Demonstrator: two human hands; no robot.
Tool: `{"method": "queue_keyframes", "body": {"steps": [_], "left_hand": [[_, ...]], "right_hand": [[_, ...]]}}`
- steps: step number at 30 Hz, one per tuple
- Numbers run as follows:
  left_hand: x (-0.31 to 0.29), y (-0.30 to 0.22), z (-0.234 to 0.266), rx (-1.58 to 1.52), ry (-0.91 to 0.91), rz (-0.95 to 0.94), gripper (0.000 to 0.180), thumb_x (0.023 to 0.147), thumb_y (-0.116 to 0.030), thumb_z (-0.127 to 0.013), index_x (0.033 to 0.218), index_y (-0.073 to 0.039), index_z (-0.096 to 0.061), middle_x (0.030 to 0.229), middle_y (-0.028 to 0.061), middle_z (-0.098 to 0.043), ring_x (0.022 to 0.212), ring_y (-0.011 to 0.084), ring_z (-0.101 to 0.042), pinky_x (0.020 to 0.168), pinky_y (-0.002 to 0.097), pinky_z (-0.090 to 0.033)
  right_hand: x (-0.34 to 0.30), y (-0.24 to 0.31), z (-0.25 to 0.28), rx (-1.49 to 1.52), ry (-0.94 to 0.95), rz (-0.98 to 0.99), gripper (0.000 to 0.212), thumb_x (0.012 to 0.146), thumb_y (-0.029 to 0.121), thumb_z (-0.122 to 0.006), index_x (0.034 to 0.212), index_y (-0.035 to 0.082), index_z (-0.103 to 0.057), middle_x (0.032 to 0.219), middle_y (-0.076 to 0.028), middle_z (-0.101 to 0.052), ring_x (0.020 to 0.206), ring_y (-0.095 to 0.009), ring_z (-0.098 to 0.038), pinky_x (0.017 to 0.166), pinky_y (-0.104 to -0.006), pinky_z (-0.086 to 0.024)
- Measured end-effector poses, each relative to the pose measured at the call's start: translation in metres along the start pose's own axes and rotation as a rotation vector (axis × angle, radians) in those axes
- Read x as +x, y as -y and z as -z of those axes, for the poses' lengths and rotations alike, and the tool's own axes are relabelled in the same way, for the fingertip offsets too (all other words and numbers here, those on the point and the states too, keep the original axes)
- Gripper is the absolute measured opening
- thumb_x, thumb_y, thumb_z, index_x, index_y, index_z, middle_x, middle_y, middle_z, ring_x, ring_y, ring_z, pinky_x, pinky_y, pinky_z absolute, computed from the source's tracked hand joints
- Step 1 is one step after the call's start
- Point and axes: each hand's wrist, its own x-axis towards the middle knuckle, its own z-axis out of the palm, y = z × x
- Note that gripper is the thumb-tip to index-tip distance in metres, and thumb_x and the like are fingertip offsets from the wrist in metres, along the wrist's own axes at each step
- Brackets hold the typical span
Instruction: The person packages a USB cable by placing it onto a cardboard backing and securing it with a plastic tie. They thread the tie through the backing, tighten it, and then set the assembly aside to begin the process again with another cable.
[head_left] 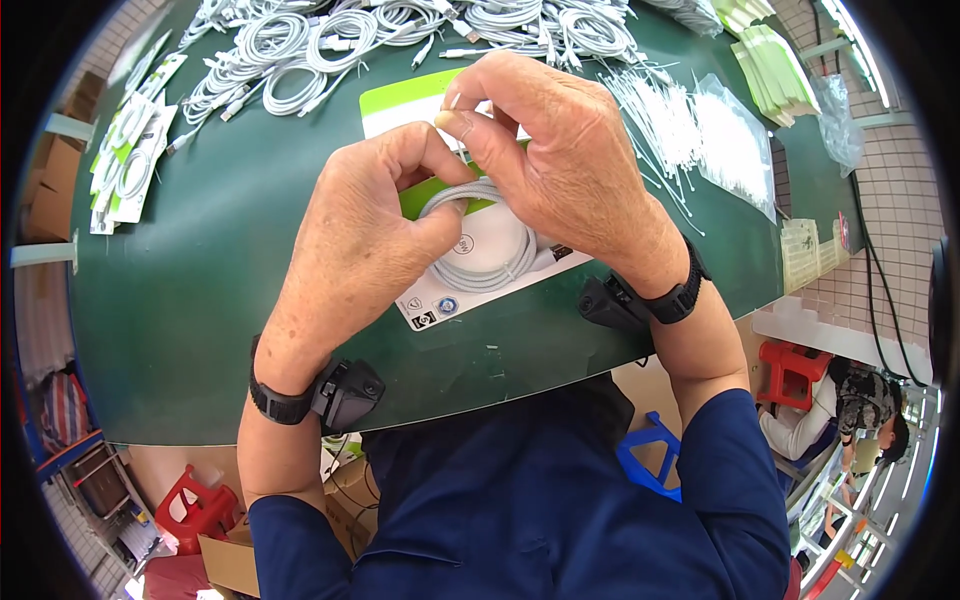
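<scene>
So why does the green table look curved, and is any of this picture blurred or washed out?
In the head view, the fisheye lens bends the green table toward the dark round rim. The left hand, the right hand and the coiled white cable are sharp. Light is even with soft shadows; only the strip light at the top right is washed out.

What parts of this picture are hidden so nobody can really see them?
- Head view: the upper part of the white coiled cable is covered by the left hand and right hand.
- Whatever the right fingertips pinch is too small to tell.
- The middle of the green and white card lies hidden under both hands.
- The pile of white cables is cut off by the top edge.
- The symbols on the card's corner are too small to make out.
</scene>
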Motion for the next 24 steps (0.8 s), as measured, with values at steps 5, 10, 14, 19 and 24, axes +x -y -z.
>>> {"method": "queue_keyframes", "body": {"steps": [5, 10, 14, 19, 24], "left_hand": [[-0.0011, -0.0008, -0.0023, -0.015, -0.006, -0.001, 0.013, 0.077, 0.004, -0.06, 0.09, 0.004, -0.064, 0.081, 0.0079, -0.069, 0.078, 0.0104, -0.062, 0.075, 0.0278, -0.052], [-0.0011, 0.0011, -0.0041, 0.001, 0.007, -0.004, 0.013, 0.077, 0.004, -0.06, 0.089, 0.004, -0.064, 0.08, 0.0079, -0.068, 0.076, 0.0106, -0.061, 0.074, 0.0282, -0.052], [-0.0004, 0.0023, -0.0049, 0.017, 0.019, 0.012, 0.012, 0.078, 0.002, -0.061, 0.089, 0.004, -0.064, 0.08, 0.0079, -0.068, 0.075, 0.0109, -0.061, 0.072, 0.0283, -0.051], [-0.0008, 0.0031, -0.005, 0.032, 0.024, 0.005, 0.013, 0.077, 0.002, -0.061, 0.089, 0.004, -0.064, 0.081, 0.0084, -0.069, 0.073, 0.0127, -0.061, 0.072, 0.029, -0.051], [-0.0007, 0.0054, -0.0057, 0.047, 0.025, -0.014, 0.014, 0.076, 0.001, -0.061, 0.089, 0.004, -0.065, 0.081, 0.0089, -0.07, 0.073, 0.0144, -0.061, 0.072, 0.03, -0.051]], "right_hand": [[-0.0013, -0.0012, 0.0002, -0.022, 0.01, -0.046, 0.009, 0.091, 0.006, -0.071, 0.094, 0.004, -0.063, 0.083, -0.005, -0.068, 0.063, -0.016, -0.064, 0.058, -0.0282, -0.05], [-0.0032, -0.0035, -0.0009, -0.032, 0.005, -0.054, 0.011, 0.091, 0.007, -0.071, 0.096, 0.005, -0.061, 0.081, -0.005, -0.068, 0.062, -0.016, -0.063, 0.058, -0.0282, -0.049], [-0.0047, -0.0054, 0.001, -0.046, 0.026, -0.069, 0.012, 0.092, 0.008, -0.071, 0.097, 0.004, -0.061, 0.079, -0.005, -0.066, 0.061, -0.015, -0.061, 0.057, -0.0285, -0.048], [-0.0049, -0.0077, -0.001, -0.028, 0.001, -0.058, 0.011, 0.093, 0.008, -0.07, 0.096, 0.005, -0.06, 0.076, -0.004, -0.064, 0.059, -0.015, -0.059, 0.056, -0.0288, -0.047], [-0.0057, -0.0088, -0.0026, -0.029, -0.013, -0.06, 0.01, 0.094, 0.008, -0.068, 0.097, 0.005, -0.059, 0.074, -0.004, -0.062, 0.058, -0.015, -0.057, 0.055, -0.0289, -0.046]]}}
